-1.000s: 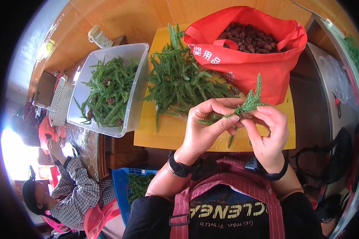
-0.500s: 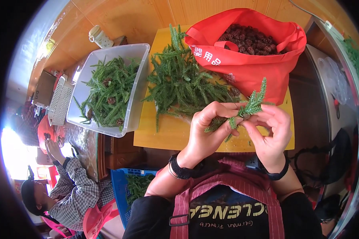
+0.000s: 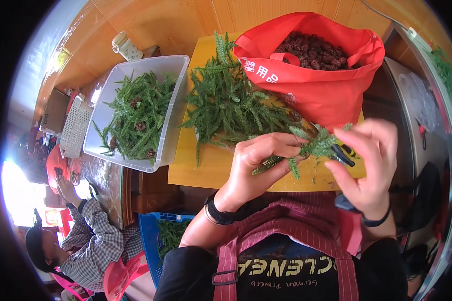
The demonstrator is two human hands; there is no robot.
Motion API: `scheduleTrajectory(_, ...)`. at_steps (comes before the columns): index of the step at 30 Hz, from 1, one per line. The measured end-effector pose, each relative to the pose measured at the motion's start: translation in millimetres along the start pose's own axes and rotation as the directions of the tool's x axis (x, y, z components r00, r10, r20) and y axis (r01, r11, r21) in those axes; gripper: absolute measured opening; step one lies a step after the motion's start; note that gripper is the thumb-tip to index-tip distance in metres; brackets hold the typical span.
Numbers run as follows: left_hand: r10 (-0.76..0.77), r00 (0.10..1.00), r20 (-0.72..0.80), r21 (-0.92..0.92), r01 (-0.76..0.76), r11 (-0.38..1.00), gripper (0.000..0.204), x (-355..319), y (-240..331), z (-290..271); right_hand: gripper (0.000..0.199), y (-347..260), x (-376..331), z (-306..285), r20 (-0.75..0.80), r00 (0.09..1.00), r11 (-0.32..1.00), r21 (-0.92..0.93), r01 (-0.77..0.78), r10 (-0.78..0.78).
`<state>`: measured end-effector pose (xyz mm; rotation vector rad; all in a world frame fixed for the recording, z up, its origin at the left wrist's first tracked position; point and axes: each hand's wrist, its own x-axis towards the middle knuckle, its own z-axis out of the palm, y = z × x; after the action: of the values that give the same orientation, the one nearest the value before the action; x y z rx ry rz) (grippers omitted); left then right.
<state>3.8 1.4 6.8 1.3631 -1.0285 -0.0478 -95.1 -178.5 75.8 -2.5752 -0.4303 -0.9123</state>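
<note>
A green artificial pine sprig [image 3: 317,145] is pinched between the thumb and fingers of my left hand [image 3: 262,161], above the front of the yellow board. My right hand [image 3: 370,163] is open at the sprig's right end, thumb and index finger spread apart; whether a fingertip touches the needles I cannot tell. Behind the sprig, partly hidden, lies a tool with black and yellow handles [image 3: 343,155]. A heap of pine sprigs [image 3: 231,103] covers the board's left and middle. The red bag [image 3: 326,93] at the back right holds many brown pine cones [image 3: 314,50].
Left of the yellow board [image 3: 186,173] stands a clear plastic bin [image 3: 173,108] of sprigs and pine cones. A blue crate [image 3: 150,236] with greenery sits below. At far left, another person in a checked shirt [image 3: 98,236] works at a table.
My right hand has let go of the sprig, moved right and spread its fingers. The sprig has tipped from upright toward lying sideways. The dark-handled tool now shows behind it.
</note>
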Motion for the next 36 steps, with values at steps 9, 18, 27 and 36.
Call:
scheduleTrajectory(9, -0.11, 0.974, 0.196, -0.098, 0.131, 0.987, 0.015, 2.4, 7.4, -2.8, 0.032, 37.0, 27.6, 7.0, 0.543, 0.837, 0.803, 0.529, -0.274, -0.072)
scheduleTrajectory(18, -0.24, 0.94, 0.242, -0.15, 0.281, 0.948, 0.01, 5.5, 18.6, -2.0, 0.018, 37.3, 35.9, 9.2, 0.485, 0.86, 0.733, 0.642, -0.226, -0.159)
scheduleTrajectory(27, -0.042, 0.999, -0.019, 0.334, 0.046, 0.942, 0.013, 8.5, 28.2, 11.9, 0.02, 25.0, 29.9, 13.5, 0.257, 0.957, 0.973, 0.219, 0.075, -0.131)
scheduleTrajectory(36, -0.5, 0.831, 0.241, -0.445, 0.553, 0.704, 0.013, 13.1, 23.7, -3.8, 0.014, 40.1, 36.0, -1.4, 0.486, 0.86, 0.775, 0.6, -0.198, -0.156)
